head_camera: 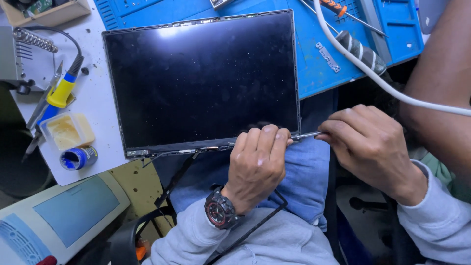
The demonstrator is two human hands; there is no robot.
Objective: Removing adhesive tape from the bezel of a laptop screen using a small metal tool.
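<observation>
A black laptop screen panel [201, 78] lies flat, partly on a blue work mat [319, 54] and hanging over my lap. My left hand [257, 162], with a dark wristwatch [221, 211], grips the panel's near right edge. My right hand [370, 145] holds a thin metal tool [306, 135] whose tip meets the panel's near right corner. A thin black bezel strip [255, 223] lies loose across my lap below the panel.
A soldering iron with yellow and blue handle [61, 91], a flux tub [68, 130] and a blue roll [78, 158] sit at left. Screwdrivers [360, 49] and a white cable [373, 73] cross the mat at right. Another person's arm [441, 78] is at far right.
</observation>
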